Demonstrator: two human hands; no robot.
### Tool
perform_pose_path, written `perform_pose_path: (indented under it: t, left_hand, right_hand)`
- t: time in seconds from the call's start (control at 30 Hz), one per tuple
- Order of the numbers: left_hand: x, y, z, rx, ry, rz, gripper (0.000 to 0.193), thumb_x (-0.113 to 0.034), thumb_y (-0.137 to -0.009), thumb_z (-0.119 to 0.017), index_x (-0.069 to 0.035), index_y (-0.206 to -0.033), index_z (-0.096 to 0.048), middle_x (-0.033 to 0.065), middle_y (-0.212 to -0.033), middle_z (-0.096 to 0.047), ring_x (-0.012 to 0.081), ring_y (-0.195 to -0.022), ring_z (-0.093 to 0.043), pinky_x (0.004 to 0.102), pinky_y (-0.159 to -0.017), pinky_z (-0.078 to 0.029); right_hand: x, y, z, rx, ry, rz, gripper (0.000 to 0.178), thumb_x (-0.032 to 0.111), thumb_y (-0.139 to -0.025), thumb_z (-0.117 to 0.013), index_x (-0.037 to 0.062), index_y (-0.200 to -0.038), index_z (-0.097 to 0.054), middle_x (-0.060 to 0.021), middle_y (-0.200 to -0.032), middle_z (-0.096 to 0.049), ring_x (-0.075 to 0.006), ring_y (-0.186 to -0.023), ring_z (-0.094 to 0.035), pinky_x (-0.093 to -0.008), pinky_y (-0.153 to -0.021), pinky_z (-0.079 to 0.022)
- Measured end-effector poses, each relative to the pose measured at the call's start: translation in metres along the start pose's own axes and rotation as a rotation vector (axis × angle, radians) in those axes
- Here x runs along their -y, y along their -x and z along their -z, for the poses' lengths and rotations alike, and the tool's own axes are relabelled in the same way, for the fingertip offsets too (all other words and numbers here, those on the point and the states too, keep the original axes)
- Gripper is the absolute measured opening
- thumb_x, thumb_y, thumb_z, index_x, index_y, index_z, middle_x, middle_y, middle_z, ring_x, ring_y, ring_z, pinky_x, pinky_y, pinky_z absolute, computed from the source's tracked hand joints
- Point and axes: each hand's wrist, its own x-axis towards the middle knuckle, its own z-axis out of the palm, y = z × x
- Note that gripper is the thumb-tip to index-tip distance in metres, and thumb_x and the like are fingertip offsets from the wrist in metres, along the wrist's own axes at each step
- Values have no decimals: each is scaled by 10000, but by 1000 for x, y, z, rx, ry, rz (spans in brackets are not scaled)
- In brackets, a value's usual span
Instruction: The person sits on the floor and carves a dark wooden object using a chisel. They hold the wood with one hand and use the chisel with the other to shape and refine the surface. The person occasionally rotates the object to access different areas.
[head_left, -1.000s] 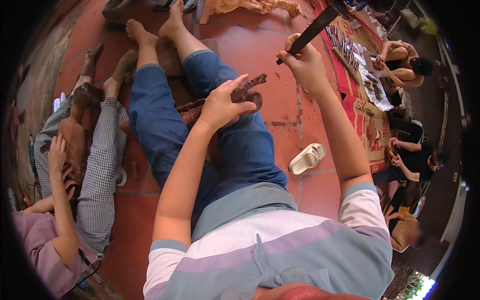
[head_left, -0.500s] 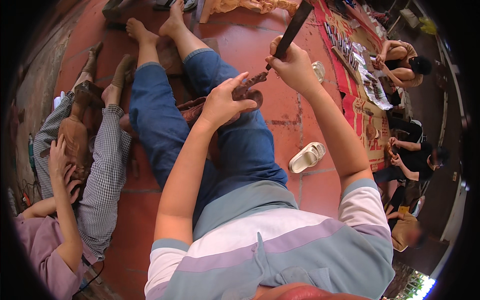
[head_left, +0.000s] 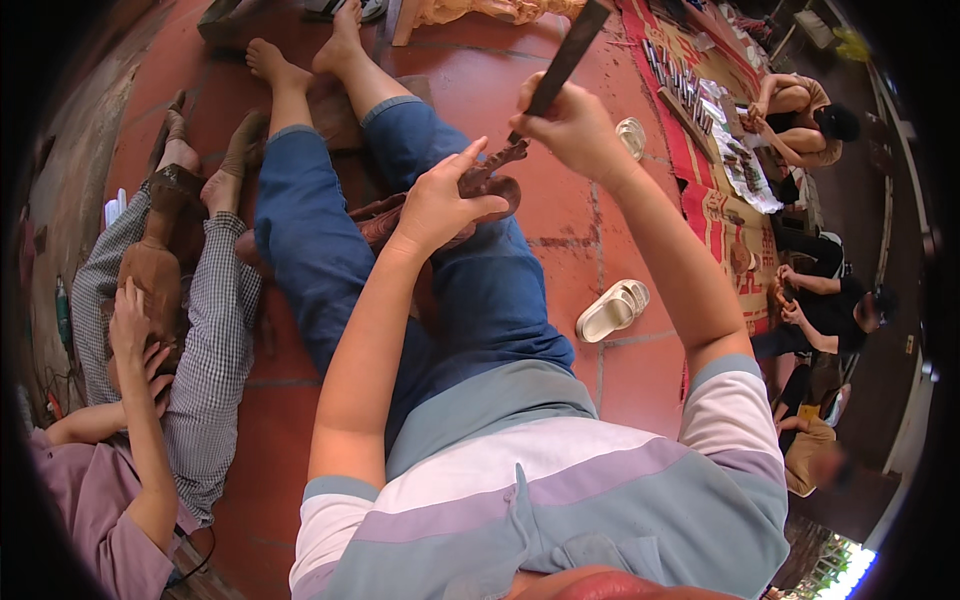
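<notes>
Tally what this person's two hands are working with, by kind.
Wooden carvings: 1, reddish-brown carving on the lap under the left hand
Striking tools: 1, dark mallet raised in the right hand
Total: 2

Left hand [head_left: 440, 200] pressed a reddish-brown carved wooden piece [head_left: 480, 185] on the lap. Right hand [head_left: 572, 128], at its 2 o'clock, gripped a dark flat wooden mallet [head_left: 565, 55]. Cream rubber sandal [head_left: 612, 310] lay at 4 o'clock on red-tiled floor [head_left: 560, 220].
</notes>
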Motion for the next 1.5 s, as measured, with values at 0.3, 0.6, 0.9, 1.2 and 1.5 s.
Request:
perform_pose_path:
  t: [0.3, 0.6, 0.9, 1.2, 1.5]
  left_hand:
    - [8, 1, -4, -8, 10, -70, 851, -297, -665, -810, -84, -1407, -451, 166, -1171, -626, 286, -1056, -624, 363, -922, -471]
    - [7, 1, -6, -18, -1, -63, 859, -299, -658, -816, -85, -1406, -454, 148, -1165, -633, 276, -1040, -630, 350, -918, -477]
    - [-4, 2, 1, 7, -25, -31, 902, -260, -680, -824, -62, -1443, -385, 147, -1194, -622, 253, -1048, -629, 336, -937, -471]
    - [30, 29, 83, -314, 411, 188, 555, -253, -954, -597, -78, -1440, -393, 93, -1292, -578, 157, -1142, -539, 324, -1031, -384]
    - [37, 58, 26, -153, -302, -108, 757, -266, -616, -833, -163, -1312, -554, 60, -1303, -556, 275, -1206, -503, 412, -1041, -370]
  right_hand:
    - [7, -10, 20, -70, 137, -31, 119, 43, -773, -679, 36, -849, -587, -52, -759, -647, -134, -733, -651, -290, -665, -522]
    - [-1, -13, 10, 8, 33, -78, 151, 2, -788, -681, 33, -836, -540, 4, -786, -567, -90, -753, -595, -267, -664, -502]
    - [-8, -14, 10, 28, 31, -120, 155, 26, -802, -684, 37, -824, -531, 2, -765, -562, -92, -754, -602, -265, -701, -510]
    - [-18, 20, -7, -89, -145, 59, 134, 66, -800, -682, 41, -793, -550, -9, -700, -583, -88, -697, -589, -259, -649, -473]
    - [-9, 28, -23, -96, -287, 165, 129, -10, -823, -672, 22, -791, -551, 16, -765, -571, -72, -753, -554, -246, -701, -485]
